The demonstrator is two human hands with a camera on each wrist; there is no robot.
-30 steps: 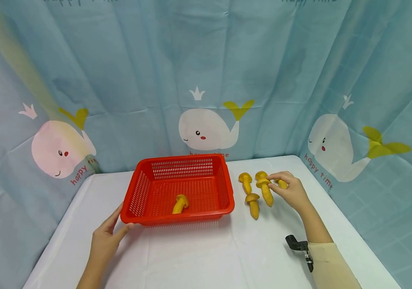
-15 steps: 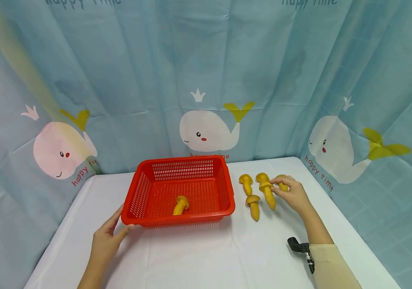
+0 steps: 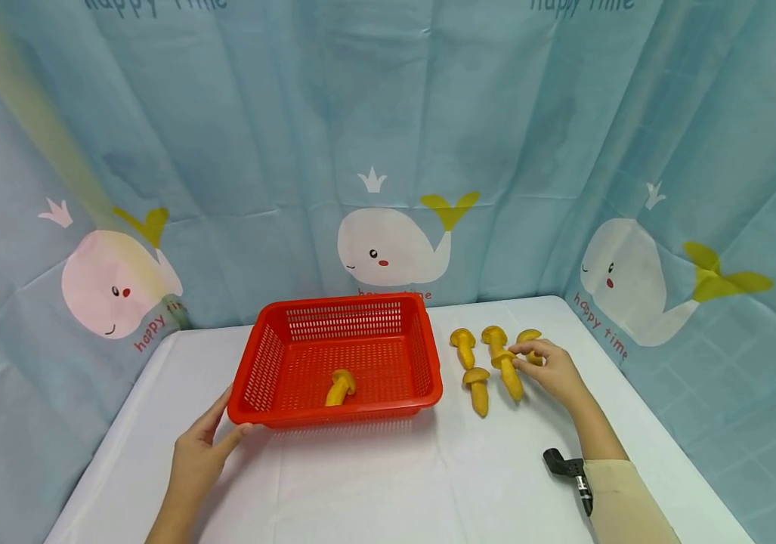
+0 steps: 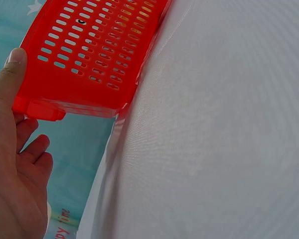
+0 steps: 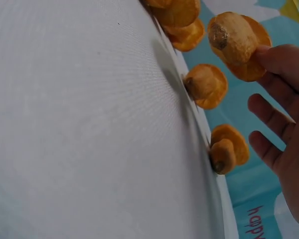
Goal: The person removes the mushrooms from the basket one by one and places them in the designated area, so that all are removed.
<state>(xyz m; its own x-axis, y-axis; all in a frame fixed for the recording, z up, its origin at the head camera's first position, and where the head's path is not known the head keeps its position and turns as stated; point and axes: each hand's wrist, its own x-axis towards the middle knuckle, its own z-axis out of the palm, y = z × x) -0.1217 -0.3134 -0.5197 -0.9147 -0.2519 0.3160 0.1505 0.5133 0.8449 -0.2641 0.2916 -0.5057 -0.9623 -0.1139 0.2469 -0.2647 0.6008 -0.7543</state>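
My left hand [image 3: 197, 453] grips the near left corner of a red plastic basket [image 3: 353, 412]. Its thumb lies on the rim in the left wrist view, with the other fingers beneath. One yellow mushroom [image 3: 338, 387] with a tan cap lies in the basket. Right of the basket, thumb and fingertips of my right hand [image 3: 556, 374] pinch another mushroom [image 3: 510, 380] near its cap. In the right wrist view this held mushroom [image 5: 234, 42] is raised off the white table. Its cap overlaps the mushroom behind [image 3: 494, 338] in the head view.
Two mushrooms stand nearer the basket, a back one [image 3: 463, 347] and a front one [image 3: 477, 391]. Another mushroom [image 3: 529, 336] sits partly behind the right fingers. A black wrist mount [image 3: 567, 465] juts from the right sleeve. A blue whale-print curtain [image 3: 279, 249] encloses the white table [image 3: 360, 491].
My right hand has shifted slightly toward me and right with the pinched mushroom, uncovering more of the mushrooms behind. My left hand keeps its grip on the basket.
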